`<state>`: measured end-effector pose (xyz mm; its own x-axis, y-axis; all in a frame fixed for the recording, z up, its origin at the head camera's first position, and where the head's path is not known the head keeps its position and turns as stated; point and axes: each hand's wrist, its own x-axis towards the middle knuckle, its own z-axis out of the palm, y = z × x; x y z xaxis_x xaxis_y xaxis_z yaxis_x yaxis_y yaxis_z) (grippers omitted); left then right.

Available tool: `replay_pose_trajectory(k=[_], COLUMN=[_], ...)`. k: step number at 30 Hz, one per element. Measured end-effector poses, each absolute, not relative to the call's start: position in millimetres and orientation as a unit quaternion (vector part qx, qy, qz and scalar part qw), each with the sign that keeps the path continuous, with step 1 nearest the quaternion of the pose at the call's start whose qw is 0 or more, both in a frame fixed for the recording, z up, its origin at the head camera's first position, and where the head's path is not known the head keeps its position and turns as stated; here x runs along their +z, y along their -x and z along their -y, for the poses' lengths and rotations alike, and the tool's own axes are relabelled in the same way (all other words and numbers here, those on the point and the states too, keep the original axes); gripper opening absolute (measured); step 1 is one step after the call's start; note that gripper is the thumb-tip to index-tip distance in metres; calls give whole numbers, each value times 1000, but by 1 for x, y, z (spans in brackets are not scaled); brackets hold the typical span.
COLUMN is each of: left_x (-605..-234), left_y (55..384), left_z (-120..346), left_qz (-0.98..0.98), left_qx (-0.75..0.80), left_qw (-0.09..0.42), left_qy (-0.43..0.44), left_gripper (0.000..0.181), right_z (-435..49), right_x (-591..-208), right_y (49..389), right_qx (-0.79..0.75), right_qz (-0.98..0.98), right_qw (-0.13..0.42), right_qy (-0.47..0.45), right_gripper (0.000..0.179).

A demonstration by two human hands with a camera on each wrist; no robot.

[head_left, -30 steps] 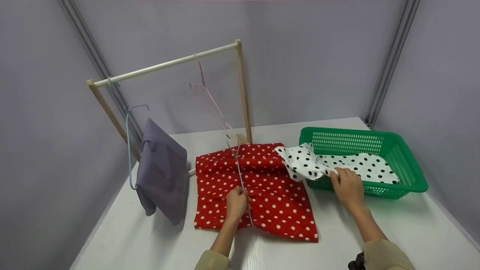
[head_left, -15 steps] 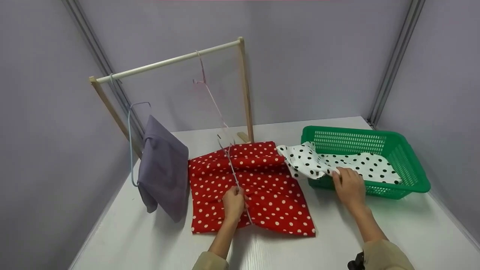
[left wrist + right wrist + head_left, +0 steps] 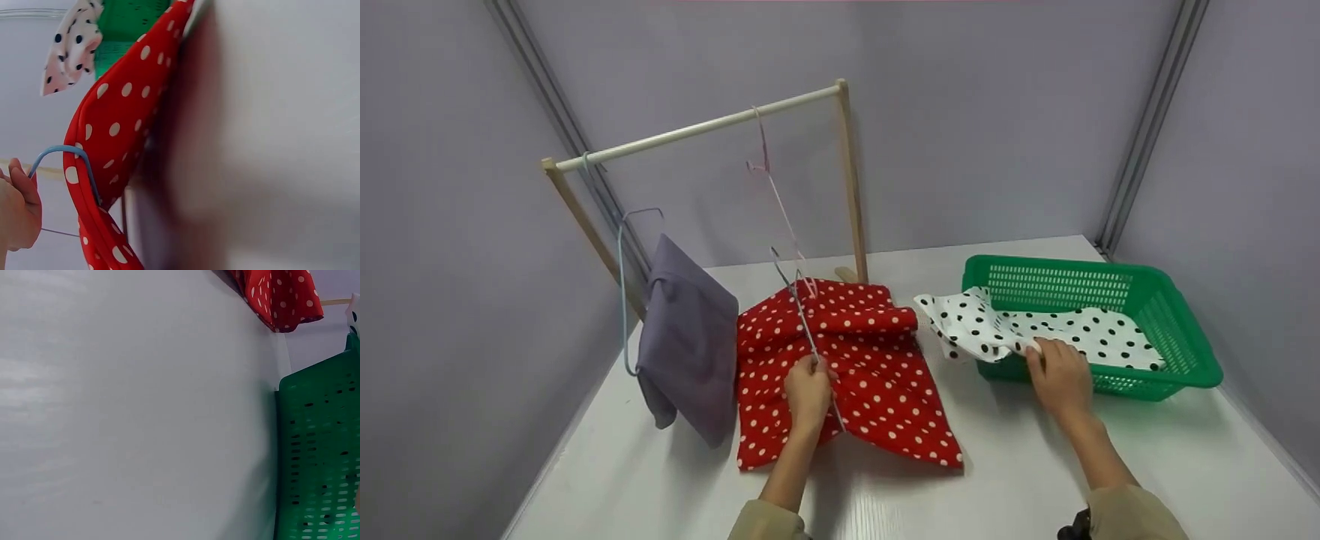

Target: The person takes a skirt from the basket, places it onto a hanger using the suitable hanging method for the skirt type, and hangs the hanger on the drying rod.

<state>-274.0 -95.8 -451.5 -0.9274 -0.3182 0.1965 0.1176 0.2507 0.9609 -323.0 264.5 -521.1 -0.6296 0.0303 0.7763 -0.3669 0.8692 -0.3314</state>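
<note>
My left hand [image 3: 808, 386] grips a blue-grey wire clothes hanger [image 3: 803, 321], its hook tilted up and away toward the rack. Over the hanger drapes a red cloth with white dots [image 3: 885, 405], hanging down on both sides. In the left wrist view a rounded end of the hanger [image 3: 59, 149] sticks out of the red cloth [image 3: 126, 90] beside the fingers. At the basket's near rim, my right hand [image 3: 1063, 375] pinches a white cloth with black dots [image 3: 971, 322]. Part of that cloth hangs over the left rim; the rest lies inside the green basket [image 3: 1196, 356].
A wooden rack with a white rail [image 3: 690, 130] stands at the back left. From it hang a pink hanger [image 3: 781, 206], behind the red cloth, and a light blue hanger [image 3: 622, 300] with a purple cloth [image 3: 690, 352]. White table [image 3: 1005, 472]; grey walls close in around it.
My left hand has moved left and slightly up with the hanger and red cloth, bringing the hook closer to the rack. The right hand and white cloth stay in place.
</note>
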Motion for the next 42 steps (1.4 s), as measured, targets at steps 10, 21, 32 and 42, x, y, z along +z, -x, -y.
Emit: replay_pose_trajectory(k=[10, 21, 32, 42], left_x=[-389, -328, -267, -254], left_y=[273, 287, 299, 316], left_z=[113, 145, 164, 179], left_qz=[775, 791, 765, 765], left_qx=[-572, -536, -562, -556], left_qw=[262, 285, 306, 312], left_qy=[-61, -77, -69, -93], left_gripper=[20, 23, 23, 25], right_z=[-265, -265, -266, -267], right_x=[-521, -521, -521, -523], right_y=[322, 321, 322, 322], right_qx=[232, 234, 236, 239], right_qz=[875, 877, 863, 866], right_qw=[415, 408, 433, 425], right_qy=[-94, -94, -107, -108], right_gripper=[24, 27, 25, 25])
